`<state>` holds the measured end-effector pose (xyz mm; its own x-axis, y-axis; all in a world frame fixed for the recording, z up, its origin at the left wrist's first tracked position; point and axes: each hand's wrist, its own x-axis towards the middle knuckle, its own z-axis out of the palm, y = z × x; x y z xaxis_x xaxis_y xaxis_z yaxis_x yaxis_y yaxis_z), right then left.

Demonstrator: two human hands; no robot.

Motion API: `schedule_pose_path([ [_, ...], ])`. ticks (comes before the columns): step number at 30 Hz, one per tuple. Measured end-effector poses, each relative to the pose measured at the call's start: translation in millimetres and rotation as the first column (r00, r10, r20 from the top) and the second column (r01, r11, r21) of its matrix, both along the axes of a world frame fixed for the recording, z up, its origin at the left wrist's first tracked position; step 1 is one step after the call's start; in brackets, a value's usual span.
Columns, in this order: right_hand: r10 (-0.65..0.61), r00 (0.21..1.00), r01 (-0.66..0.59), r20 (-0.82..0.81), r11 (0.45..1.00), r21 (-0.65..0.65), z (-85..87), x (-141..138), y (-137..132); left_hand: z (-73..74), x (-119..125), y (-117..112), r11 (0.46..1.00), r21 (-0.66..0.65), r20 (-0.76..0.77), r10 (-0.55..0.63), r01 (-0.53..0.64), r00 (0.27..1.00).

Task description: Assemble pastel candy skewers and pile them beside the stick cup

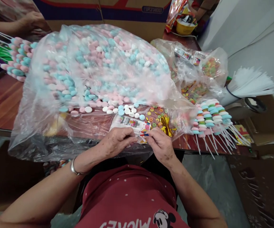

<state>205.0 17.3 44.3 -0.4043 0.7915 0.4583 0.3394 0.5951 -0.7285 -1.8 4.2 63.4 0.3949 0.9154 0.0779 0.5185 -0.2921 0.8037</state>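
Observation:
Close together at the table's front edge, both my hands are pinched. Between the fingertips of my right hand (162, 145) is the edge of a small clear plastic bag with coloured print (143, 125). The fingers of my left hand (119, 141) are closed just beside it; what they grip is hidden. Right behind the hands lie white printed bags (128, 121), gold twist ties (166, 125) and small ring-shaped candies (154, 114). Loose pink, blue and white marshmallow candies (127, 110) spill from a big clear plastic sack (99, 63) full of them.
At right lies a pile of candy skewers (209, 115) on white sticks. Behind it stand a container of white sticks (251, 82), a metal mug (241, 109) and bags of ring candies (194, 88). More skewers (20, 58) lie at left, near another person's hand (35, 22).

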Motion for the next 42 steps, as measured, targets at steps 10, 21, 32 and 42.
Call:
schedule_pose_path([
  [10,-0.094,0.993,0.071,0.069,0.955,0.288,-1.2,-0.3,-7.3,-14.2,6.6,-11.3,0.997,0.066,0.037,0.038,-0.041,0.999],
  [21,-0.360,0.933,0.345,0.022,0.909,0.235,12.1,42.8,-17.1,-26.1,8.5,-17.9,0.989,0.148,0.088,0.009,-0.022,0.996],
  [32,-0.871,0.275,0.666,0.406,0.478,0.573,-6.6,161.5,-8.1,-33.2,7.6,-15.5,0.974,0.228,0.094,-0.011,-0.010,0.995],
  [42,-0.933,0.208,0.684,0.292,0.352,0.639,-13.0,160.0,6.1,-36.8,4.3,-18.2,0.992,0.123,0.185,0.012,-0.035,0.983],
])
